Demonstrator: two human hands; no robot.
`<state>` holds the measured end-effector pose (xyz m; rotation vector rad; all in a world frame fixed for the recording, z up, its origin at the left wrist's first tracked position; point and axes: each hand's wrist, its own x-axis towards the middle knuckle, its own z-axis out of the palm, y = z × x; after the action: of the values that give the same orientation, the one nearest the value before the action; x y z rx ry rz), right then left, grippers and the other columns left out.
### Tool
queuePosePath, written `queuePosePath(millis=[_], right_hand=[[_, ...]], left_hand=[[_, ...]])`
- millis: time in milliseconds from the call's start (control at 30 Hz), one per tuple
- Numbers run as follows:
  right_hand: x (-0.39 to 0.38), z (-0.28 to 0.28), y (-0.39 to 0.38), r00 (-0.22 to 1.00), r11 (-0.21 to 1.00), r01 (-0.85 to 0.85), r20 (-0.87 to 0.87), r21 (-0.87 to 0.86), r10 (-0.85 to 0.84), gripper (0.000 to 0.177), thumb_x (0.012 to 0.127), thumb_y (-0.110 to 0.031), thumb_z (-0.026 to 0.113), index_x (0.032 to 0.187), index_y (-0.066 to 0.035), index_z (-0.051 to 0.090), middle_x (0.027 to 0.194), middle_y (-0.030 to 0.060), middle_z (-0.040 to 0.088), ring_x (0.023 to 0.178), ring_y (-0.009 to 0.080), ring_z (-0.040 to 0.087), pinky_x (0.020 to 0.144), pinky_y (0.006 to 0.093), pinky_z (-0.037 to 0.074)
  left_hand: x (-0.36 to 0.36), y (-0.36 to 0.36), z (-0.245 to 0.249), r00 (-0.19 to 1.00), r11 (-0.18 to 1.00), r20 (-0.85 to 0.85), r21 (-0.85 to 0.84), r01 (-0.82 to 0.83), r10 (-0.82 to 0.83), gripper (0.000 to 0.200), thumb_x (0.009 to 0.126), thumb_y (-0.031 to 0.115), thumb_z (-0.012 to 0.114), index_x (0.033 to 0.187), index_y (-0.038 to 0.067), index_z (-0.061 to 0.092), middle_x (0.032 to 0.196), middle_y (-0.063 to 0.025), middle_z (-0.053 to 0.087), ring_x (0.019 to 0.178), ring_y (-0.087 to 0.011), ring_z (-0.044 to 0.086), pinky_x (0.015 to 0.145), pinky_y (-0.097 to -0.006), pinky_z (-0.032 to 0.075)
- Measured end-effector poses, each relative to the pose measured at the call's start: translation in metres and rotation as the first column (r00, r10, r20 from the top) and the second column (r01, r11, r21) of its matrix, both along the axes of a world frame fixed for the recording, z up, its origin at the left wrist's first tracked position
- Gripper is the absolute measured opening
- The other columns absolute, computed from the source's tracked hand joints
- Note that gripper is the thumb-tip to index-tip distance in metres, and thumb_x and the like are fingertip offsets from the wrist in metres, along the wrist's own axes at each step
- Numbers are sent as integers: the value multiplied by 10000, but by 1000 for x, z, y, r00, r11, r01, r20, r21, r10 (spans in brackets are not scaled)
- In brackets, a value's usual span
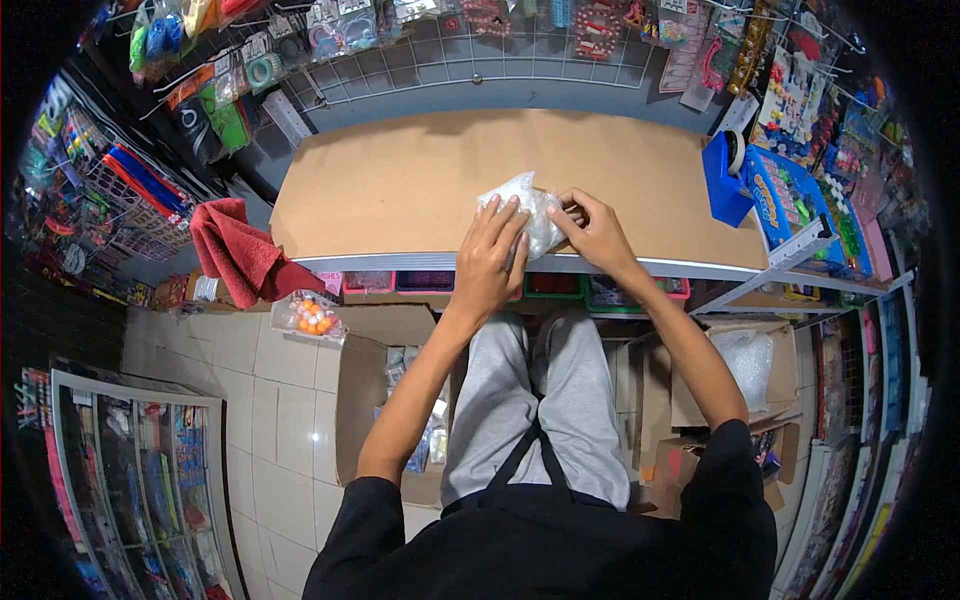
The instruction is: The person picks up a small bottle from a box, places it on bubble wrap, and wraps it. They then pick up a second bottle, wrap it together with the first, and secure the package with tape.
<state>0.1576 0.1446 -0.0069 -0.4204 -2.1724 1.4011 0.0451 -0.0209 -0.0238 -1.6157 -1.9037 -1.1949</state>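
Observation:
A small bundle in clear bubble wrap (540, 222) lies on the brown tabletop (420, 165), close to its front edge. My left hand (488, 250) presses on the bundle's left side, fingers laid over the top and thumb along the near side. At the right end, my right hand (595, 232) pinches the wrap between thumb and curled fingers. A brownish edge shows behind the wrap by the right fingers; what is inside cannot be made out.
A blue tape dispenser (728, 178) stands at the table's right end, beside a blue display box (790, 205). A red towel (235, 250) hangs at the left corner. Open cardboard boxes (352, 400) flank my legs, one on the right holding bubble wrap (745, 365).

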Motion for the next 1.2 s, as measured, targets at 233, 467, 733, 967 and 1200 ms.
queuePosePath(millis=[233,467,733,967,1200], right_hand=[[2,11,13,986,992,-123,119,18,120,352,841,-299,784,931,18,659,710,23,620,608,65,532,572,246,450],[-11,-6,8,1000,999,-6,6,-40,6,360,838,-325,778,917,13,687,741,82,691,662,98,651,574,268,500],[-10,0,1,997,993,68,46,-94,-64,356,842,-327,774,918,11,692,742,86,696,645,102,645,576,259,494],[-13,7,-11,973,957,226,3,184,-230,333,871,-320,738,950,-3,677,741,111,687,657,152,662,593,279,481],[-16,1,-15,902,806,401,-34,436,-431,290,886,-374,691,997,-108,652,793,52,702,826,240,641,833,382,368]], left_hand=[[-2,2,-5,1000,1000,13,19,-2,1,280,874,72,642,1147,12,642,1322,-164,587,1282,-403,507,1100,-525,383],[-1,5,-2,996,998,86,64,-9,4,217,845,115,686,1029,0,668,1238,-172,628,1244,-409,536,1083,-533,393],[7,20,1,986,985,144,136,-105,86,262,841,139,691,1052,-10,653,1098,-190,649,1111,-407,593,1038,-513,421],[10,22,5,984,984,105,96,-152,142,337,856,157,665,1175,47,656,1029,-156,620,1150,-373,557,1050,-487,402],[5,22,3,993,992,46,67,-108,105,322,858,137,656,1179,137,687,1042,-156,617,1179,-387,554,1086,-528,389]])
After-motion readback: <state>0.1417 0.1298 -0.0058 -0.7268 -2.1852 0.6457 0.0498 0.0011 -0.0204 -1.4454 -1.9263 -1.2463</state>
